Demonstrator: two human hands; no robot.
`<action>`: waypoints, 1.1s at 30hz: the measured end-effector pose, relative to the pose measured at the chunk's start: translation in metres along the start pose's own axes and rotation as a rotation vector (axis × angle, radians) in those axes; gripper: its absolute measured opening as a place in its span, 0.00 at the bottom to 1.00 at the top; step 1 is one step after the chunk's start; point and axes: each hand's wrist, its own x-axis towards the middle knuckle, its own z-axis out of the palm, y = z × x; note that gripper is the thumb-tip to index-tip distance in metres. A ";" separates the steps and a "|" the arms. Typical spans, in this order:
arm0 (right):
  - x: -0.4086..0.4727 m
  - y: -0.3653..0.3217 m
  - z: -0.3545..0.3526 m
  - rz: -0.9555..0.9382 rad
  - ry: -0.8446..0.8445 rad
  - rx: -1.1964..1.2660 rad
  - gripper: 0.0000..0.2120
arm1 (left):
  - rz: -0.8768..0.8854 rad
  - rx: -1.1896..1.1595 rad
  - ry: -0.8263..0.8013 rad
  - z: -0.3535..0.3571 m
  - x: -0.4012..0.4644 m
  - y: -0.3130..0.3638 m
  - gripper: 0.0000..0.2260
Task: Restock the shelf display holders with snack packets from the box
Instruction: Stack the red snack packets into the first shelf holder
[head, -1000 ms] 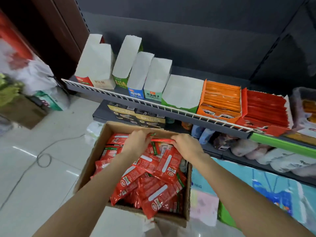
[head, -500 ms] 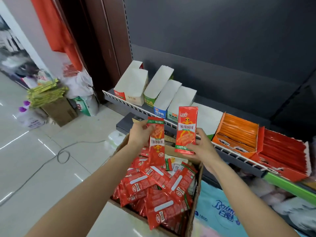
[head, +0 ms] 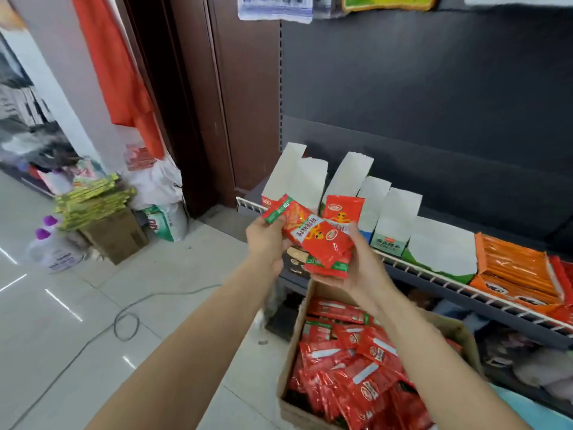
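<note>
A cardboard box (head: 294, 342) full of red snack packets (head: 356, 364) stands on the floor at the lower right. Above it, my left hand (head: 268, 243) pinches the green-ended edge of a red packet (head: 285, 211). My right hand (head: 356, 268) holds a small stack of red packets (head: 328, 243) from below, thumb on top. The two hands meet in front of the shelf. Behind them on the wire-fronted shelf (head: 434, 279) stand several white display holders (head: 310, 181), open at the top, their insides hidden from here.
Holders filled with orange packets (head: 511, 268) and red ones sit further right on the shelf. A lower shelf holds dark boxes and bags. On the floor at left are a cable (head: 124, 324), a carton with yellow-green packs (head: 102, 218), bottles and sacks.
Both hands came up out of the box with red packets and have now brought them together into one bunch. The view has tilted upward and to the left.
</note>
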 end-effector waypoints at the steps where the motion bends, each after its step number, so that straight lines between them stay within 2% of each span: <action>1: 0.005 0.006 0.014 -0.018 -0.008 -0.007 0.24 | 0.009 -0.020 0.033 -0.006 0.008 0.006 0.10; 3: 0.017 0.017 0.038 -0.091 0.019 -0.050 0.20 | 0.026 -0.062 0.082 -0.014 0.020 0.014 0.10; 5: 0.030 0.025 0.056 -0.150 0.136 -0.094 0.12 | 0.033 -0.030 0.101 -0.023 0.033 0.019 0.10; 8: 0.055 0.026 0.064 -0.207 0.343 -0.189 0.08 | 0.033 0.154 0.001 -0.040 0.066 0.024 0.16; 10: 0.071 0.022 0.064 -0.226 0.398 -0.272 0.11 | 0.102 0.412 -0.100 -0.050 0.089 0.031 0.23; 13: 0.098 0.014 0.065 -0.248 0.374 -0.404 0.10 | 0.432 1.150 -0.236 -0.050 0.124 0.048 0.35; 14: 0.108 0.010 0.067 -0.254 0.363 -0.425 0.09 | 0.521 1.280 -0.350 -0.046 0.134 0.055 0.34; 15: 0.119 0.006 0.069 -0.264 0.357 -0.434 0.09 | 0.555 1.314 -0.492 -0.040 0.146 0.063 0.30; 17: 0.145 -0.004 0.074 -0.286 0.354 -0.417 0.09 | 0.463 1.281 -0.670 -0.028 0.168 0.077 0.19; 19: 0.168 -0.013 0.079 -0.297 0.376 -0.388 0.11 | 0.372 1.232 -0.691 -0.019 0.190 0.083 0.13; 21: 0.189 -0.023 0.085 -0.321 0.376 -0.389 0.10 | 0.341 1.108 -0.625 -0.012 0.213 0.081 0.13; 23: 0.209 -0.029 0.088 -0.326 0.370 -0.399 0.06 | 0.219 0.860 -0.553 -0.004 0.232 0.079 0.13; 26: 0.236 -0.038 0.093 -0.307 0.364 -0.440 0.06 | 0.032 0.623 -0.563 0.007 0.256 0.080 0.13; 29: 0.265 -0.047 0.095 -0.341 0.395 -0.475 0.03 | -0.023 0.544 -0.587 0.017 0.283 0.086 0.12; 33: 0.308 -0.057 0.095 -0.384 0.507 -0.540 0.01 | 0.032 0.598 -0.640 0.031 0.331 0.102 0.11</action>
